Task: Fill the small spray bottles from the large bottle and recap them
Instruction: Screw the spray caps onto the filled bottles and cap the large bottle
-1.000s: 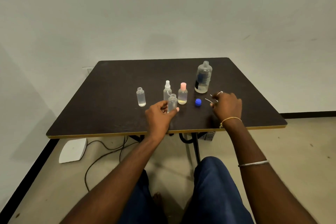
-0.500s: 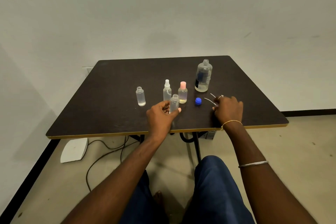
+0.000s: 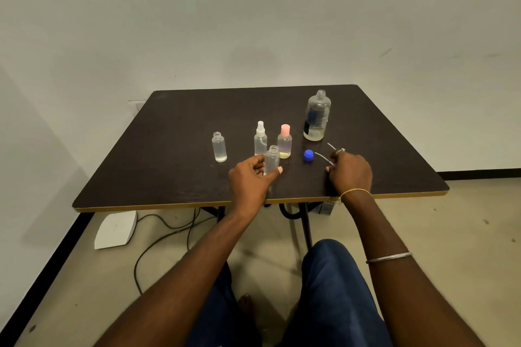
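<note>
My left hand [image 3: 251, 180] grips a small uncapped clear bottle [image 3: 272, 159] standing near the front of the dark table [image 3: 174, 175]. My right hand [image 3: 349, 173] rests on the table with its fingers curled round a spray cap whose thin white tube [image 3: 323, 158] sticks out to the left; a second tube and cap piece [image 3: 335, 149] lies just beyond the fingers. Behind stand a small bottle with a white spray top [image 3: 260, 139], a pink-capped bottle [image 3: 284, 142] and another open small bottle [image 3: 219, 147]. The large open bottle [image 3: 317, 117] stands at the back right, its blue cap [image 3: 308, 155] lying in front of it.
The table's yellow front edge [image 3: 158, 207] lies just under my wrists. Below it are table legs [image 3: 306, 222], black cables [image 3: 169, 236] and a white device [image 3: 115, 229] on the floor. My knees in blue trousers [image 3: 332, 276] are under the table.
My right hand has slid a little towards me along the table with the spray cap's tube. My left hand and its bottle have stayed where they were.
</note>
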